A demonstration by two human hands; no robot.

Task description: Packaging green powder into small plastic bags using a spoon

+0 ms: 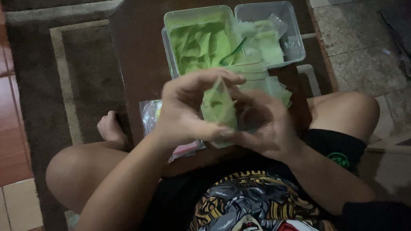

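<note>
1. A person sits cross-legged on a brown rug (81, 65), both hands raised over a low dark wooden table (138, 49).
2. The left hand (186, 109) and the right hand (266, 126) meet at the centre of the view, their fingers closed together around a small clear plastic pouch of green filling (220, 108).
3. The left hand's fingers curl over the pouch's top while its thumb presses at the bottom edge; the right hand's fingers pinch the same pouch from the 3 o'clock side.
4. The pouch stands roughly upright between the two palms, held above the table's near edge.
5. At 12 o'clock from the hands sits a clear rectangular tub of green paste (197, 42), a green spoon handle (232, 52) leaning out of it.
6. Just at 1 o'clock, touching the tub's side, a second clear container (284, 15) holds filled pale-green pouches.
7. More filled pouches (271, 82) lie stacked on the table behind the right hand.
8. At 8 o'clock, a pile of empty clear plastic bags (150, 115) rests beside the left wrist.
9. A bare foot (111, 129) shows at 9 o'clock.
</note>
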